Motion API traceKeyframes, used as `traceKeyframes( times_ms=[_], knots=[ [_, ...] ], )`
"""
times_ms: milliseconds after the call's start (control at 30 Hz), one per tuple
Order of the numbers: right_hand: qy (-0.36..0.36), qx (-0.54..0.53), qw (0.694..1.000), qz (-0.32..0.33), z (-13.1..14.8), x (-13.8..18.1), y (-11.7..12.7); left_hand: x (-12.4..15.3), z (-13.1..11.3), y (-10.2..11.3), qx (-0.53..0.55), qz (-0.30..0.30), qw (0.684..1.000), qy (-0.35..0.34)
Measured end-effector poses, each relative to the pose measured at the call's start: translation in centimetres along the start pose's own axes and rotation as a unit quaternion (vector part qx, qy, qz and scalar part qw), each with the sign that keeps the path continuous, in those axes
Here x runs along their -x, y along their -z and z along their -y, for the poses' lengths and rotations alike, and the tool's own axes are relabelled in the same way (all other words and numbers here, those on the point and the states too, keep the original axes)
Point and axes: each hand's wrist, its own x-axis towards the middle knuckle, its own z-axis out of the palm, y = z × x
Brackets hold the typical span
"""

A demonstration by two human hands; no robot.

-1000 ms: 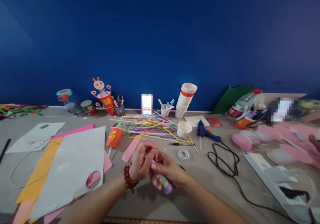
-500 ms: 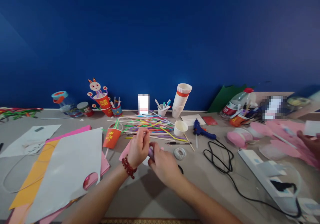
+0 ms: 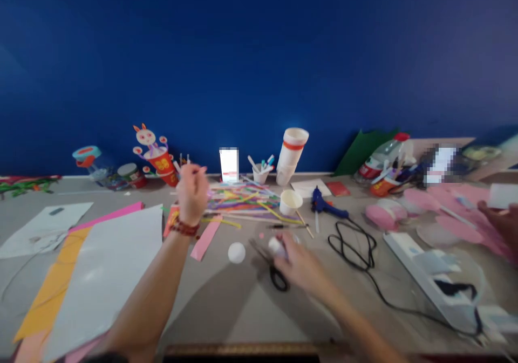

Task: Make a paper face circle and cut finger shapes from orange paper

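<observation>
Disc point(image 3: 237, 253), white & flat, lies on the tabletop point(image 3: 226, 306) btwn a pink strip point(image 3: 207, 238) & the scissors point(image 3: 279, 279), apart from both hands. R hand point(image 3: 301, 266) grips a small white-&-purple tube point(image 3: 277, 247), prob. a glue stick (blurred, so not certain), held low by the scissors; can't tell if hand & scissors touch. L hand point(image 3: 193, 196) is up & fwd, nr the red cup w/ the rabbit figure point(image 3: 159, 163), beaded bracelet point(image 3: 184, 227) at wrist; fingers look drawn in, but w/ the blur can't tell if they're closed, or on what.

Behind: pile of coloured sticks point(image 3: 238, 204), white cup point(image 3: 290, 203); glue gun point(image 3: 324, 204) off to R. Big white sheet point(image 3: 113, 276) over coloured paper at L. Another person's hand point(image 3: 499, 220) at far R, by pink pieces point(image 3: 461, 212).

Step in hand, as I read it: small paper-craft work w/ the tube, hands parted, tube not on the disc rn. Next move calls for a firm hold on the tube & fingers clear of the scissors' blades; any pickup of the disc would need a fingertip under its edge, b/c it seems thin & lies flush. L hand looks too far off to steady it from there.
</observation>
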Motion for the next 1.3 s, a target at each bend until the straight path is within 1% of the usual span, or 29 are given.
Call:
traceKeyframes(
  times_ms=[33, 67, 100, 200, 300, 400, 467, 533, 600, 667, 767, 867, 900, 967, 1000, 1033, 1067, 1167, 1300],
  knots=[
    [0.006, -0.042, 0.999, -0.015, -0.5, -0.2, 0.1, 0.6, -0.4, -0.8, -0.006, 0.039, 0.999, -0.020],
    [0.009, -0.083, 0.996, -0.040, -0.8, -0.5, 0.1, 1.6, -0.8, -1.8, -0.030, 0.134, 0.988, -0.068],
    [0.020, -0.128, 0.990, -0.052, -1.0, -0.7, 0.0, 3.0, -1.2, -3.1, -0.032, 0.180, 0.979, -0.093],
    [0.051, -0.270, 0.961, -0.025, -1.1, -0.8, -0.3, 6.9, -1.5, -6.7, -0.016, 0.272, 0.952, -0.140],
    [0.071, -0.356, 0.932, 0.009, -1.1, 0.1, -0.6, 8.8, -0.4, -8.6, 0.009, 0.331, 0.929, -0.165],
    [0.069, -0.429, 0.900, 0.033, -1.4, 0.7, -0.7, 9.1, 0.7, -9.1, 0.031, 0.361, 0.917, -0.165],
    [0.065, -0.467, 0.881, 0.043, -1.7, 0.8, -0.9, 9.0, 0.9, -9.1, 0.046, 0.370, 0.915, -0.155],
    [0.057, -0.478, 0.875, 0.042, -2.0, 0.6, -1.1, 8.9, 0.9, -8.9, 0.063, 0.370, 0.916, -0.139],
    [0.050, -0.466, 0.883, 0.032, -2.4, 0.5, -1.2, 8.7, 0.7, -8.4, 0.086, 0.362, 0.921, -0.115],
    [0.041, -0.446, 0.894, 0.019, -2.8, 0.4, -1.1, 8.3, 0.3, -7.4, 0.114, 0.346, 0.928, -0.082],
    [0.025, -0.431, 0.902, -0.005, -3.3, 0.4, -0.5, 7.7, -0.5, -5.1, 0.167, 0.322, 0.932, -0.015],
    [0.023, -0.420, 0.907, -0.018, -3.0, 0.1, 0.2, 8.0, -1.7, -2.2, 0.232, 0.335, 0.912, 0.047],
    [0.032, -0.413, 0.910, -0.020, -2.6, -0.1, 0.4, 8.2, -2.2, -1.3, 0.267, 0.346, 0.896, 0.080],
    [0.067, -0.400, 0.914, -0.021, -1.7, -0.6, 0.5, 8.8, -3.0, 0.2, 0.404, 0.355, 0.816, 0.215],
    [0.090, -0.398, 0.913, -0.020, -1.2, -0.8, 0.5, 9.2, -3.3, 0.8, 0.449, 0.353, 0.778, 0.261],
    [0.110, -0.399, 0.910, -0.017, -0.8, -1.1, 0.3, 9.5, -3.5, 1.3, 0.484, 0.349, 0.746, 0.297],
    [0.125, -0.402, 0.907, -0.015, -0.4, -1.2, 0.0, 9.8, -3.7, 1.6, 0.505, 0.348, 0.724, 0.317],
    [0.138, -0.395, 0.908, -0.009, -0.2, -1.4, -1.0, 10.4, -4.1, 2.2, 0.537, 0.354, 0.686, 0.340],
    [0.134, -0.360, 0.923, 0.003, -1.0, -1.0, -1.8, 10.8, -4.2, 2.4, 0.541, 0.381, 0.658, 0.360]
  ],
)
